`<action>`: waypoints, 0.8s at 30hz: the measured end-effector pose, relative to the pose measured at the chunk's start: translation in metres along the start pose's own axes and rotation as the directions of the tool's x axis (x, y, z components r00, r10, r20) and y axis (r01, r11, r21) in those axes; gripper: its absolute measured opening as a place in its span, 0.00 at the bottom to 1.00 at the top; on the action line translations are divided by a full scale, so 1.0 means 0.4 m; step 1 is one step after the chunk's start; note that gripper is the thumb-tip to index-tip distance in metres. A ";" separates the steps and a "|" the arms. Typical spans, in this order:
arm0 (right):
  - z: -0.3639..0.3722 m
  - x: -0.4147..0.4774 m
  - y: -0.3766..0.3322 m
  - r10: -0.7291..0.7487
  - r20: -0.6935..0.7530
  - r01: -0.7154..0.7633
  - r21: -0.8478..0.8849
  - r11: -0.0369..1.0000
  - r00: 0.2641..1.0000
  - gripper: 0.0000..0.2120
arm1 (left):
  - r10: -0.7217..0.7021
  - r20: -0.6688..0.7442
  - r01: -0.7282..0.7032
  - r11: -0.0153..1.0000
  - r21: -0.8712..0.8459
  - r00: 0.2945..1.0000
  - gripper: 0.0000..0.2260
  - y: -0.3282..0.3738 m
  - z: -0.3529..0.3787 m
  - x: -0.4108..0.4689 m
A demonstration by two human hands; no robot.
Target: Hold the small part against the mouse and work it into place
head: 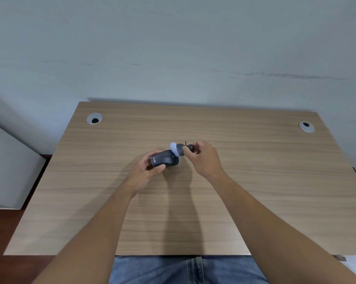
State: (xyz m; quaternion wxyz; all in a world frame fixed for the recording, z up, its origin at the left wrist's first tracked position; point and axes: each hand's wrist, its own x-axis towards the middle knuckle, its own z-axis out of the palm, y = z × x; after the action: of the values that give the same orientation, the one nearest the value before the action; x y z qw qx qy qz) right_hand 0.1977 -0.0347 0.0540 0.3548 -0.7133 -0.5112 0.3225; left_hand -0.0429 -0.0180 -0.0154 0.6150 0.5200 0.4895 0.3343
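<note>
I see the left hand (147, 171) gripping the mouse (166, 158) while the right hand (203, 158) pinches a brush (178, 149) against its far end.

The wooden desk (255, 181) gives open surface on every side of the black mouse (166, 159). At 9 o'clock of the mouse the left hand (146, 173) blocks the way; at 2 o'clock the right hand (203, 158) and its small brush (178, 149) close off that approach. Toward 12 o'clock bare top runs to the wall (173, 48). Two cable grommets (94, 118) sit far off at 10 and 2 o'clock
</note>
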 end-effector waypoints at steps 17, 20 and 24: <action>0.011 -0.005 -0.025 -0.060 0.026 0.063 -0.126 0.990 0.998 0.17 | 0.017 -0.003 -0.017 0.999 -0.030 1.000 0.24 0.021 0.005 -0.013; 0.031 -0.011 -0.021 -0.056 0.068 0.062 -0.086 0.994 0.996 0.14 | -0.023 -0.023 0.021 0.999 -0.050 0.999 0.20 0.030 0.015 -0.022; 0.037 -0.020 -0.026 -0.068 0.090 0.076 -0.094 0.993 0.994 0.16 | -0.036 -0.092 0.031 0.998 -0.056 0.995 0.17 0.029 0.027 -0.027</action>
State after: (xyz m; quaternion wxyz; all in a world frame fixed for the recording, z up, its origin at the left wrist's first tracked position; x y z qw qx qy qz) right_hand 0.1782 -0.0373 0.0553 0.3088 -0.6962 -0.5665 0.3147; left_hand -0.0347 -0.0285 -0.0018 0.6110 0.4789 0.5168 0.3609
